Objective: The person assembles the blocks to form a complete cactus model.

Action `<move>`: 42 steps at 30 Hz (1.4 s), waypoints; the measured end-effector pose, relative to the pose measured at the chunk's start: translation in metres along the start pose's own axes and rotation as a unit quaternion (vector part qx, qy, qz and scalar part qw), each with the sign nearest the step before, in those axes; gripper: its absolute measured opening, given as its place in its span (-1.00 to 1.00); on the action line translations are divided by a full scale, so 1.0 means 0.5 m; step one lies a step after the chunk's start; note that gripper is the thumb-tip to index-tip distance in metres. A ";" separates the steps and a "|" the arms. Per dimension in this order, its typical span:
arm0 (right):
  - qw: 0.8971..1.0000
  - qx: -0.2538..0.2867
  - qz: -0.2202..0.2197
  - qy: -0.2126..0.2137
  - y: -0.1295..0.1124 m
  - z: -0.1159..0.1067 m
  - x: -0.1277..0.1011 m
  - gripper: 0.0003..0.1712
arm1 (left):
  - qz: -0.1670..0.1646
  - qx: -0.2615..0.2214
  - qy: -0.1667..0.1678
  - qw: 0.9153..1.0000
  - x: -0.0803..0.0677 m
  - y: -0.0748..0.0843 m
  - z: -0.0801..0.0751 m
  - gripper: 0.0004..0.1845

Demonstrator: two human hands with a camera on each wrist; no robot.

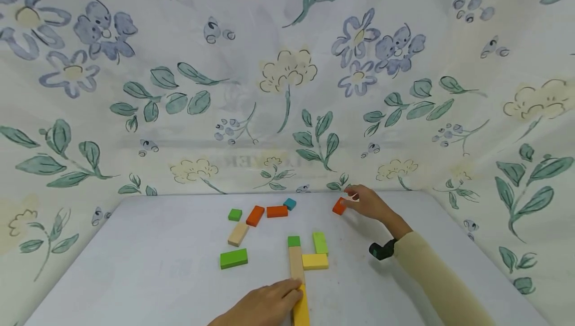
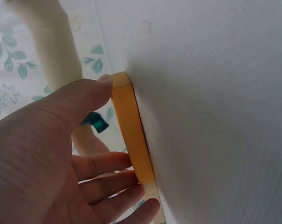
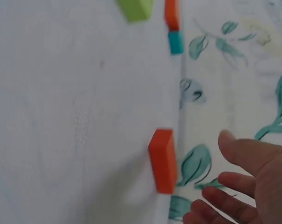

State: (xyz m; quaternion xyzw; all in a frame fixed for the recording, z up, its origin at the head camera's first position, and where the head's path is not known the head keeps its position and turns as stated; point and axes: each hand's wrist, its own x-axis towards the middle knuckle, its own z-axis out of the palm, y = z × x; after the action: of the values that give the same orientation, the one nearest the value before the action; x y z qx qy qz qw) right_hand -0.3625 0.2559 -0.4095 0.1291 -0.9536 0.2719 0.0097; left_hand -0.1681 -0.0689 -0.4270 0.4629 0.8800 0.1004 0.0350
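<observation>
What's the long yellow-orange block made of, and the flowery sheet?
The long yellow-orange block looks like painted wood, smooth and evenly coloured with crisp edges, though plastic is possible. The flowery sheet could be matt printed cloth or thin plastic: faint backwards lettering seems to show through.

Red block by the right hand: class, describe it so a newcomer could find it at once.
On the white table, follow the far edge towards the right until you reach the person's right hand. The red block is just beside it. Unlike the two other red blocks, which lie close together to its left, it lies alone.
</observation>
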 end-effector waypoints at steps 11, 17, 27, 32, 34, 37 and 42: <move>0.996 -0.008 0.070 -0.061 0.052 0.046 0.046 -0.16 | -0.008 0.000 -0.011 1.000 0.002 0.000 0.005 -0.23; 0.996 -0.027 0.072 -0.055 0.045 0.051 0.048 -0.19 | -0.006 0.000 -0.008 1.000 0.004 -0.002 0.007 -0.24; 0.999 -0.035 0.033 -0.019 0.021 0.045 0.036 -0.30 | 0.018 0.015 0.027 0.999 0.006 -0.003 0.018 -0.33; 0.999 -0.033 -0.003 -0.022 -0.008 0.025 0.032 -0.34 | 0.004 0.011 0.015 1.000 0.006 -0.003 0.018 -0.32; 0.999 -0.030 -0.015 -0.028 -0.019 0.017 0.031 -0.35 | 0.000 0.012 0.010 1.000 0.006 -0.004 0.016 -0.30; 0.998 -0.032 -0.038 -0.047 -0.030 0.011 0.027 -0.33 | 0.003 0.012 0.013 1.000 0.005 -0.004 0.014 -0.30; 0.993 -0.027 -0.085 -0.074 -0.049 0.018 0.014 -0.32 | 0.011 0.013 0.019 1.000 0.005 -0.003 0.014 -0.32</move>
State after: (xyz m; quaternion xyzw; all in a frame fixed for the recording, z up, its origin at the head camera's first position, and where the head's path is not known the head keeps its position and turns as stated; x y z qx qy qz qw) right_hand -0.3624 0.2295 -0.4040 0.2295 -0.9442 0.2339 -0.0343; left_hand -0.1695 -0.0667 -0.4341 0.4714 0.8764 0.0978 0.0109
